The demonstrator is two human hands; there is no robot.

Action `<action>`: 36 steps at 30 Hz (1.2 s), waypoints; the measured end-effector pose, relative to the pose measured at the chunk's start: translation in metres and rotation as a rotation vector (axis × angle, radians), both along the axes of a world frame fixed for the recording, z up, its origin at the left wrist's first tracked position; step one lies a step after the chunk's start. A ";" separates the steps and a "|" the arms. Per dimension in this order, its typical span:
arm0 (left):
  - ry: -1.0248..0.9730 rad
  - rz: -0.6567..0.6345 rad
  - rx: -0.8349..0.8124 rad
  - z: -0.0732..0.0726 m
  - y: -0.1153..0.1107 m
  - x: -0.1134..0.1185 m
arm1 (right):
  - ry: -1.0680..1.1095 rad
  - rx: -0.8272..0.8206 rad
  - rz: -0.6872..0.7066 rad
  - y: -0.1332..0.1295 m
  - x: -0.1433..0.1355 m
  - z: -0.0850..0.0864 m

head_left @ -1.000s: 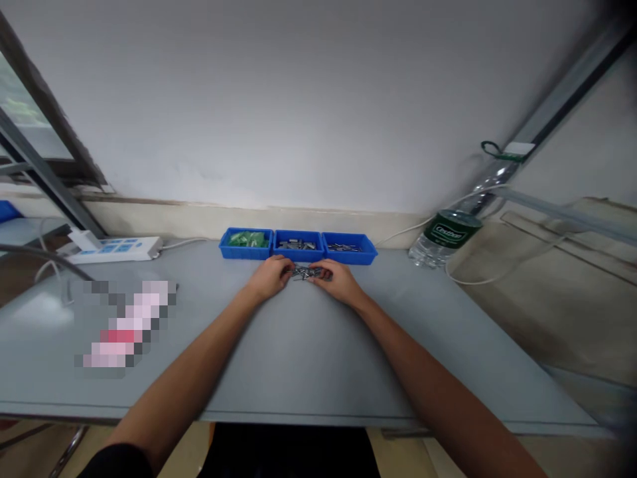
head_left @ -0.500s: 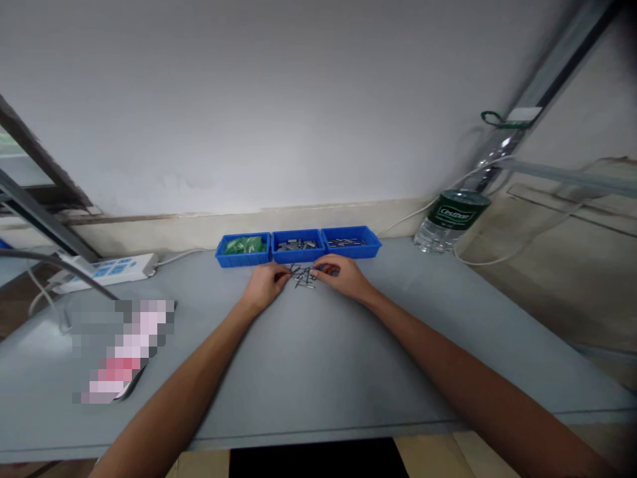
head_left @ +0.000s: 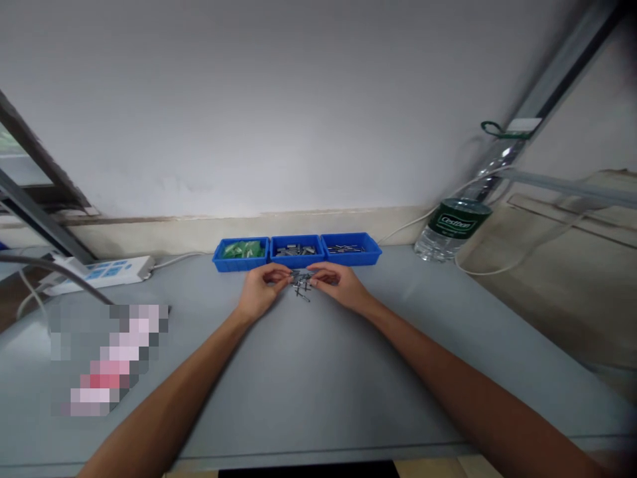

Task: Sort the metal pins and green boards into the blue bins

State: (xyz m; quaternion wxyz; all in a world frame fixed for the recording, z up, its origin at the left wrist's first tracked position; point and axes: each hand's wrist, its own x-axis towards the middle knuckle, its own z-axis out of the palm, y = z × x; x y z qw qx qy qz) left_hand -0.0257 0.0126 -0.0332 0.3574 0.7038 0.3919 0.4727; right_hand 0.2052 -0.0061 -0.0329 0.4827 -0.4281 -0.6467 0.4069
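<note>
Metal bits (head_left: pixel 301 284) lay in a loose pile on the counter (head_left: pixel 318 385) between the left hand (head_left: pixel 257 290) and the right hand (head_left: pixel 346 289), whose bent fingers met its edges, though whether they gripped any could not be told. Just behind, three blue trays (head_left: pixel 297 260) stood in a row, holding green pieces (head_left: pixel 243 249), short grey pieces (head_left: pixel 297 251) and thin pins (head_left: pixel 346 249); farther out were a white power strip (head_left: pixel 134 269), left, and a clear bottle (head_left: pixel 454 222), right.

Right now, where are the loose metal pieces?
Head view: the pieces are slightly left of centre, between left hand and right hand, in front of the middle blue bin.
</note>
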 end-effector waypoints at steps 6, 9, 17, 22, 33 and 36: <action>-0.001 -0.051 0.073 0.001 -0.009 0.007 | 0.164 -0.168 0.110 -0.006 -0.006 0.007; 0.110 -0.056 0.248 -0.001 -0.008 0.005 | 0.206 -0.201 0.080 -0.005 -0.005 0.007; 0.734 0.028 0.553 -0.010 0.010 0.003 | 0.322 -0.078 -0.315 0.010 0.019 0.012; 0.815 -0.009 0.530 -0.015 0.013 0.000 | -0.029 0.031 -0.296 0.010 0.031 0.013; 0.498 0.002 0.385 -0.012 0.005 -0.001 | -0.252 0.086 -0.180 0.001 0.013 -0.005; 0.435 0.054 0.300 -0.009 0.002 0.000 | -0.166 0.065 -0.254 0.002 0.013 -0.002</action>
